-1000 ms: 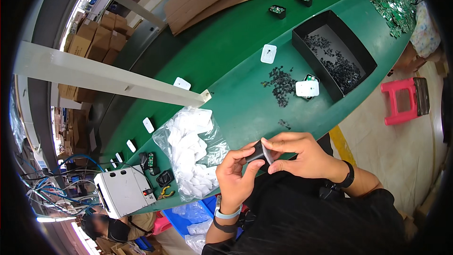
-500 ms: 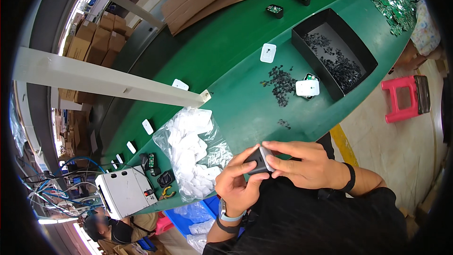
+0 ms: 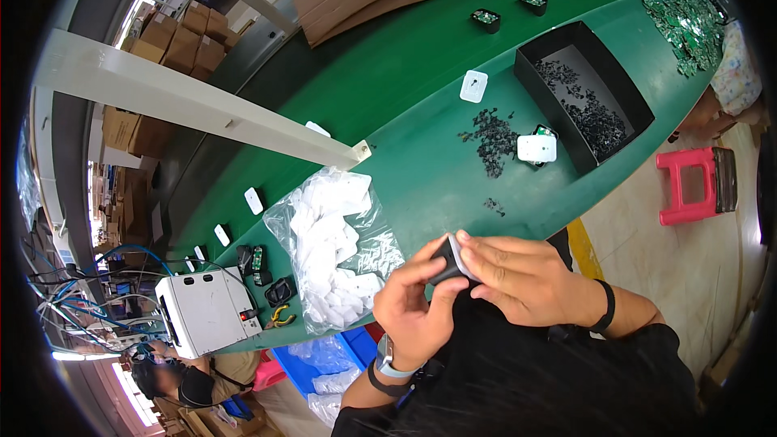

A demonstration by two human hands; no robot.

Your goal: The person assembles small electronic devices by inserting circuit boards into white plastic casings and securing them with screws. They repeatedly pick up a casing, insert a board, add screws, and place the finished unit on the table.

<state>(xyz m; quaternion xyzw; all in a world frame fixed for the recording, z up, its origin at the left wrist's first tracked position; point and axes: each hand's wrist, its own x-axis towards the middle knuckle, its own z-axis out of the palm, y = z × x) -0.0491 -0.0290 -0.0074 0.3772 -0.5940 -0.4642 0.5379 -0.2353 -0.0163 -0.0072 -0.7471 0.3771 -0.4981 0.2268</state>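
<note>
A small black plastic case with a white cover on one side is held in front of my body, above the near edge of the green table. My left hand grips the black side between thumb and fingers. Against the white cover press the fingers of my right hand, so both hands are closed on the same case. My fingers hide much of it. Left of my hands lies a clear plastic bag of white covers. Beyond them are a pile of small black parts and a white-covered case.
A black open box holds more small black parts. Green circuit boards are heaped at the far right. Cases with boards stand on the green belt. A white beam crosses the left. A grey machine sits near yellow-handled pliers.
The case has tilted between my hands and its black side shows less. My right fingers have shifted onto the white cover. The whole view has turned slightly.
</note>
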